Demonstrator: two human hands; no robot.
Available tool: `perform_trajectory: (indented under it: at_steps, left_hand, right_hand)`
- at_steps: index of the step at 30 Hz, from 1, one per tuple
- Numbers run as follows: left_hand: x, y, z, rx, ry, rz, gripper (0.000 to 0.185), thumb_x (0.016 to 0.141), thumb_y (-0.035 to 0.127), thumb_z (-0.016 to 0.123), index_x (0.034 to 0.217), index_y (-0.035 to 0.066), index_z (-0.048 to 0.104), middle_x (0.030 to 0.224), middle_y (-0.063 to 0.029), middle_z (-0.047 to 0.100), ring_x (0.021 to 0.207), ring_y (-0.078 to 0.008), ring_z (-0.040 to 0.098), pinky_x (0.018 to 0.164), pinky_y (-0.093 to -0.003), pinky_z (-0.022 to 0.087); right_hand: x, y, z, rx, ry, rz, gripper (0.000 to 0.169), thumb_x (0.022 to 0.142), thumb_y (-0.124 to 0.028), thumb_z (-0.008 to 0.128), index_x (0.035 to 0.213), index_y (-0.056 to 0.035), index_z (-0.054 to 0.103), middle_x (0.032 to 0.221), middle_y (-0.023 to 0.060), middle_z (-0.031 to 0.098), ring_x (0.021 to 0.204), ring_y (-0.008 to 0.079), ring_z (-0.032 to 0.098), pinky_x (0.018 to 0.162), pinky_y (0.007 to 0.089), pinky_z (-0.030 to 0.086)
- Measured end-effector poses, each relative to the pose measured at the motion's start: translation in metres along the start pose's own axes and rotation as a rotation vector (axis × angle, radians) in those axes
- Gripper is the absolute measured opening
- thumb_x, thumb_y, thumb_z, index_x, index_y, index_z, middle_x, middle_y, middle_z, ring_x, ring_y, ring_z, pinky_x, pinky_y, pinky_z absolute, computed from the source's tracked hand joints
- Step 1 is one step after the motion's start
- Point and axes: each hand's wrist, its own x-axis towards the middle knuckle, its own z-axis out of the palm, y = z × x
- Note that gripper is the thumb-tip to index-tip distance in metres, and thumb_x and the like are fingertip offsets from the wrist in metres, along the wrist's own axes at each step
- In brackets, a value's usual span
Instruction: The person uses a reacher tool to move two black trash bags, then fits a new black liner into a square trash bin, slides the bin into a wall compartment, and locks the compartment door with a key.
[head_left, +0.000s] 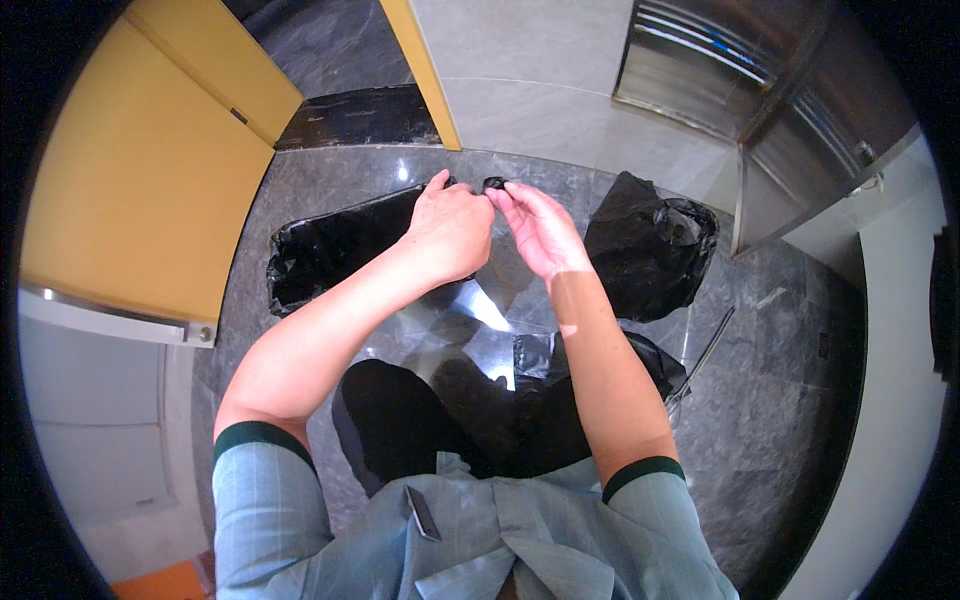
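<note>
My left hand (454, 229) is closed in a fist, with black plastic showing at its fingertips. Close beside it, my right hand (541, 225) pinches a small bunched piece of black plastic (494, 183) between thumb and fingers. Whether both hands hold one and the same piece is hidden by the left fist. Under my left forearm and hand lies a long box-like shape covered in a black plastic bag (337, 244). To the right of my right hand stands a second crumpled black plastic bag (649, 251), bulky and creased.
More black plastic (534, 354) lies by my right knee. A thin metal tool, possibly tongs (709, 349), rests on the grey tiled floor (757, 420). A yellow door panel (157, 172) is at left, a pale wall (532, 90) ahead, and a metal-framed glass panel (697, 75) at upper right.
</note>
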Motion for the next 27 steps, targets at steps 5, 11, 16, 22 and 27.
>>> perform_trajectory:
  at_steps: [5, 11, 16, 22, 27]
  left_hand:
    - [0.0, -0.005, 0.004, 0.025, -0.048, 0.003, 0.022, 0.079, 0.016, 0.06, 0.091, 0.0, 0.068, 0.1, -0.0173, 0.063, 0.107, -0.0277, 0.057, 0.107, -0.0435, 0.031]
    - [0.001, -0.009, 0.0, -0.009, -0.066, 0.019, 0.021, 0.082, 0.017, 0.058, 0.096, 0.002, 0.067, 0.101, -0.0142, 0.063, 0.11, -0.0271, 0.055, 0.109, -0.0438, 0.028]
    - [-0.011, -0.009, 0.002, 0.113, -0.125, 0.138, 0.021, 0.085, 0.018, 0.054, 0.092, 0.003, 0.067, 0.112, -0.0152, 0.06, 0.117, -0.0267, 0.05, 0.11, -0.0448, 0.027]
    - [-0.014, -0.02, 0.014, 0.094, -0.045, 0.178, 0.018, 0.082, 0.016, 0.058, 0.09, 0.001, 0.067, 0.113, -0.0194, 0.059, 0.121, -0.028, 0.047, 0.11, -0.0456, 0.027]
    - [-0.014, -0.015, 0.012, -0.109, 0.042, 0.098, 0.016, 0.078, 0.011, 0.06, 0.086, -0.002, 0.066, 0.108, -0.0222, 0.061, 0.119, -0.0306, 0.048, 0.11, -0.045, 0.028]
  right_hand:
    - [-0.021, -0.03, 0.02, -1.317, -0.218, -0.702, 0.043, 0.074, 0.001, 0.057, 0.116, -0.01, 0.055, 0.117, 0.0145, 0.053, 0.105, 0.0279, 0.054, 0.094, 0.0366, 0.042]
    - [-0.032, -0.017, 0.011, -1.855, -0.355, -0.385, 0.034, 0.082, -0.009, 0.053, 0.115, -0.0083, 0.058, 0.111, 0.0102, 0.058, 0.107, 0.0283, 0.05, 0.093, 0.0395, 0.039]
    - [-0.027, -0.036, 0.01, -1.577, -0.528, -0.02, 0.018, 0.091, -0.017, 0.049, 0.097, -0.0038, 0.059, 0.086, 0.0052, 0.062, 0.074, 0.0209, 0.055, 0.074, 0.0333, 0.045]
    - [-0.008, -0.016, -0.01, -0.29, -0.391, 0.494, 0.005, 0.091, -0.009, 0.053, 0.089, -0.0047, 0.055, 0.07, -0.0038, 0.045, 0.059, 0.0055, 0.037, 0.049, 0.0182, 0.03]
    - [0.006, 0.018, -0.024, -0.979, -0.167, -0.065, 0.011, 0.085, -0.013, 0.06, 0.089, -0.0025, 0.058, 0.072, 0.0066, 0.058, 0.061, 0.0161, 0.053, 0.057, 0.0288, 0.044]
